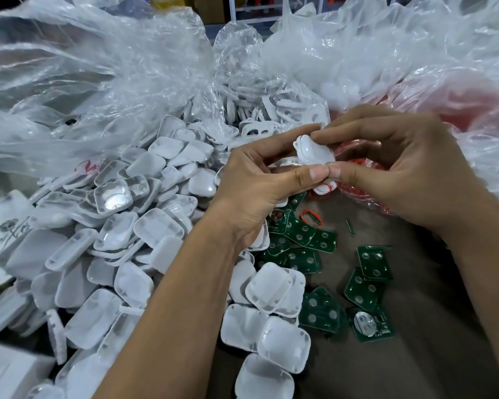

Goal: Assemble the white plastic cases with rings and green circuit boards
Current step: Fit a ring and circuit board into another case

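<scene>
Both hands raised together above the middle of the brown surface (pixel 415 326), gripping one white plastic case (pixel 314 152) between them. Left hand (pixel 260 180) curled round the case's left side, thumb pressed along its lower edge and forefinger stretched across the top. Right hand (pixel 395 165) pinching the right side, thumb tip touching the left thumb tip just under the case. Small loop visible at the case's upper left corner.

Directly below the thumbs, another white piece with a red ring (pixel 326 188) lying beside a thin bag of red rings (pixel 357 171). Loose red ring (pixel 311 218) resting on the bare surface a little nearer, next to scattered green circuit boards (pixel 372 269), several overlapping, two showing round silver cells.

Heaped along the left side and running toward the near edge, a big pile of white case halves (pixel 133 243), mostly hollow side up or tilted. Toward the far edge, crumpled clear plastic bags (pixel 98 67) holding more white parts, and a reddish bag (pixel 458 93) at the far right. White printed boxes (pixel 9 226) at the left edge, partly cut off.
</scene>
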Demonstrator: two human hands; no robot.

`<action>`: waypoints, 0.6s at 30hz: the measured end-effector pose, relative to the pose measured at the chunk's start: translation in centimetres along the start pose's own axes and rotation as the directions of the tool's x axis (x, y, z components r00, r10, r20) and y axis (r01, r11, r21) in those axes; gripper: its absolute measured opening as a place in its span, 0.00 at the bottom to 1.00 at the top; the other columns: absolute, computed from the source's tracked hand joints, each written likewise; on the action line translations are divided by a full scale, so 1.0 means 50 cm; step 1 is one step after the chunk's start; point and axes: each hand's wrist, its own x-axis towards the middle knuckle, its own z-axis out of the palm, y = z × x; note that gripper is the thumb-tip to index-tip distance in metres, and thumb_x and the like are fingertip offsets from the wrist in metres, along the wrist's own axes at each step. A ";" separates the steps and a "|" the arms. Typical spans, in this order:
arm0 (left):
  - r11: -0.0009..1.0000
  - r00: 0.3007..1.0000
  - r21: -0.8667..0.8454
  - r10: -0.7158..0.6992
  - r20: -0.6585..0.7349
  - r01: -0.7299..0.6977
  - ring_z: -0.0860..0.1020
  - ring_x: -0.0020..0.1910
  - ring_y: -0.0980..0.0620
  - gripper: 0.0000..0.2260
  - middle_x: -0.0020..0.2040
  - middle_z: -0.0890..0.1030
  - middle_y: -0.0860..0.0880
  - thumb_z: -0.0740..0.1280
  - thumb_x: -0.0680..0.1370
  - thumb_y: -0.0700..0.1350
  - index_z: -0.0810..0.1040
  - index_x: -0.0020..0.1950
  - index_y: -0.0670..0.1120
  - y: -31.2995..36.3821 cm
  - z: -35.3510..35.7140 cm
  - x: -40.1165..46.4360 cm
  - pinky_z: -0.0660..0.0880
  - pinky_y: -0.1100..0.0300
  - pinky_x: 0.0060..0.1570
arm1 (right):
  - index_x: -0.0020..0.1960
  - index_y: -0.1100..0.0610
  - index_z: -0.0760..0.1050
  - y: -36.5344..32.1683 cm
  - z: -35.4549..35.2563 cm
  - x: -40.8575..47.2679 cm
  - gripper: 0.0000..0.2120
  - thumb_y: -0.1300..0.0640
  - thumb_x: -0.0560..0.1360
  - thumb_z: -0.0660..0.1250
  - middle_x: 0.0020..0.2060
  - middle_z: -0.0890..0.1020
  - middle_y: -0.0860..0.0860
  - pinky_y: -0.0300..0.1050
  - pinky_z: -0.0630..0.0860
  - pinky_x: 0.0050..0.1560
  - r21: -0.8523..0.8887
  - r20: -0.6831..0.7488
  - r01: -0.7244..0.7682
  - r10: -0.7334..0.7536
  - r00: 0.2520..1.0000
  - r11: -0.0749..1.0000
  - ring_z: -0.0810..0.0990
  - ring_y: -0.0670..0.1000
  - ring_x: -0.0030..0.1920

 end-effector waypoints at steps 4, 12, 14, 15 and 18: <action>1.000 1.000 0.016 0.002 -0.001 -0.002 0.85 0.56 0.38 0.28 0.57 0.85 0.36 0.78 0.65 0.36 0.81 0.66 0.41 0.000 0.000 -0.003 0.81 0.46 0.61 | 0.60 0.58 0.84 -0.001 -0.002 -0.002 0.17 0.61 0.71 0.79 0.55 0.86 0.53 0.59 0.81 0.62 0.094 0.017 -0.063 0.061 0.998 0.994 0.86 0.54 0.57; 0.999 0.999 -0.033 -0.008 0.035 0.009 0.85 0.55 0.40 0.25 0.56 0.86 0.38 0.77 0.67 0.36 0.82 0.64 0.45 0.003 0.003 -0.003 0.82 0.52 0.56 | 0.59 0.60 0.84 -0.007 0.004 -0.002 0.18 0.66 0.70 0.78 0.50 0.87 0.58 0.45 0.83 0.53 0.233 0.008 -0.132 0.134 0.991 0.963 0.87 0.53 0.49; 0.999 1.000 -0.034 -0.017 0.026 0.018 0.86 0.54 0.42 0.25 0.55 0.86 0.38 0.76 0.67 0.35 0.82 0.64 0.44 0.003 0.006 -0.002 0.83 0.56 0.53 | 0.60 0.60 0.84 -0.005 0.004 -0.001 0.18 0.67 0.71 0.78 0.52 0.86 0.57 0.46 0.84 0.53 0.174 -0.009 -0.116 0.120 0.993 0.978 0.87 0.53 0.50; 0.999 1.000 -0.025 -0.025 0.015 0.025 0.86 0.52 0.42 0.26 0.53 0.86 0.38 0.76 0.67 0.35 0.82 0.65 0.43 0.002 0.006 -0.003 0.83 0.58 0.51 | 0.60 0.60 0.84 -0.002 0.003 -0.001 0.18 0.67 0.71 0.78 0.52 0.86 0.56 0.48 0.84 0.54 0.128 -0.015 -0.112 0.115 0.993 0.985 0.87 0.54 0.50; 0.999 0.999 0.021 -0.043 -0.029 0.043 0.87 0.44 0.46 0.26 0.42 0.86 0.44 0.76 0.66 0.34 0.81 0.65 0.42 0.000 0.009 -0.002 0.83 0.61 0.46 | 0.59 0.56 0.85 0.004 0.002 -0.002 0.16 0.63 0.71 0.79 0.53 0.85 0.49 0.49 0.84 0.52 -0.041 -0.025 -0.092 0.091 0.996 0.995 0.86 0.50 0.50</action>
